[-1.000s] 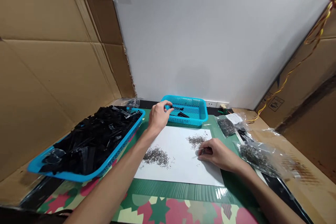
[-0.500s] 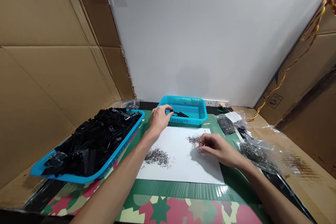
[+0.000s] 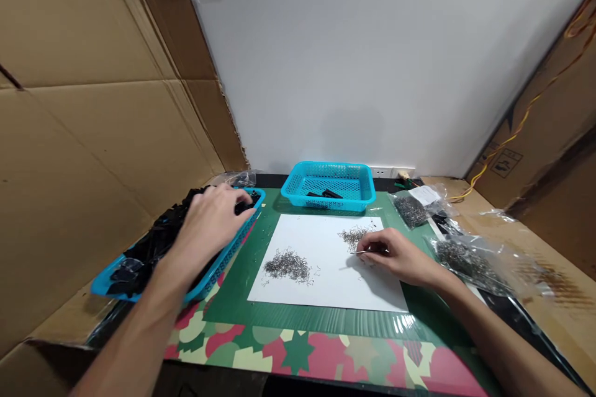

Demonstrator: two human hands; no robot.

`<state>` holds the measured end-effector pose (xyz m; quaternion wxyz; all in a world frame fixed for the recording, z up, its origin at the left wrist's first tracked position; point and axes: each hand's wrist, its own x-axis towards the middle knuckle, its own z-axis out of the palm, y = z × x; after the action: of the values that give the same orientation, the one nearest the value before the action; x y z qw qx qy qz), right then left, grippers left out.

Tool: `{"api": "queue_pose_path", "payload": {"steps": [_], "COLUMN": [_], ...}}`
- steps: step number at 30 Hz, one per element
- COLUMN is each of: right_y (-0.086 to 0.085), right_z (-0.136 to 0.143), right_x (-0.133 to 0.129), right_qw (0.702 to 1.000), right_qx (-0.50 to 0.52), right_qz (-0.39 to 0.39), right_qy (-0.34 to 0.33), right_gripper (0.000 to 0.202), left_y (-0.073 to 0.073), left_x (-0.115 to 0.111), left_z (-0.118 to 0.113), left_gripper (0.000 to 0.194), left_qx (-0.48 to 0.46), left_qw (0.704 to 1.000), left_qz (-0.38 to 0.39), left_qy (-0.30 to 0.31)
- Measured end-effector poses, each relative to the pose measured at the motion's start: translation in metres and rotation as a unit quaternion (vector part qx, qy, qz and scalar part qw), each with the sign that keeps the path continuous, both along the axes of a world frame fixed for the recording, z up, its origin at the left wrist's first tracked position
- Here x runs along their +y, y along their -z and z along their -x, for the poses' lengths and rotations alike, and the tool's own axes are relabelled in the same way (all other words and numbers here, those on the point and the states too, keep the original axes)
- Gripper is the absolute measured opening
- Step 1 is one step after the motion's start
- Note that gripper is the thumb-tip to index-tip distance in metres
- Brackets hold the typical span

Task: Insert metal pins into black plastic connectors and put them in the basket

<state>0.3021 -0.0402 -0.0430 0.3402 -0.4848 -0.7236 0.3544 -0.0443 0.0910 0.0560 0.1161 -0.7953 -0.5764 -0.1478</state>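
My left hand (image 3: 216,211) is over the right side of the long blue basket (image 3: 214,278), its fingers apart and curved down above the heap of black parts (image 3: 156,239). At the right of the white sheet (image 3: 321,288), my right hand (image 3: 384,249) pinches a thin metal piece (image 3: 361,252). Its fingertips are at the edge of the smaller pile of tiny bent wires (image 3: 352,236). A larger wire pile (image 3: 288,265) lies on the left of the sheet.
A smaller blue basket (image 3: 328,204) with a few black parts stands at the back. Plastic bags of wire pieces (image 3: 410,209) lie to the right. Cardboard (image 3: 116,136) rises at the left, with a pale wall (image 3: 298,74) behind.
My left hand has moved from the back basket to the long basket at the left. Black parts now lie in the back basket. My right hand stays near the small pile; a thin metal piece shows in it.
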Motion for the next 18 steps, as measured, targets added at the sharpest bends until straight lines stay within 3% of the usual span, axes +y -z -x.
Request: {"api": "queue_pose_path", "payload": {"steps": [3, 7, 12, 18], "right_y": [0.0, -0.002, -0.004, -0.003], "right_z": [0.001, 0.004, 0.005, 0.003], "right_x": [0.0, 0.0, 0.001, 0.001], "right_qw": [1.0, 0.999, 0.998, 0.997], "right_qx": [0.023, 0.044, 0.055, 0.072], "right_qz": [0.002, 0.003, -0.004, -0.003], "right_qy": [0.013, 0.014, 0.0, 0.021], "right_gripper": [0.017, 0.009, 0.012, 0.013], "left_y": [-0.004, 0.003, 0.01, 0.006], "left_x": [0.002, 0.001, -0.004, -0.006], "left_z": [0.035, 0.06, 0.057, 0.041], "left_gripper": [0.016, 0.018, 0.014, 0.019], "left_qx": [0.019, 0.041, 0.022, -0.127], "left_qw": [0.997, 0.996, 0.998, 0.986], "left_qz": [0.062, 0.066, 0.051, -0.002], "left_qy": [-0.034, -0.033, -0.033, -0.107]}}
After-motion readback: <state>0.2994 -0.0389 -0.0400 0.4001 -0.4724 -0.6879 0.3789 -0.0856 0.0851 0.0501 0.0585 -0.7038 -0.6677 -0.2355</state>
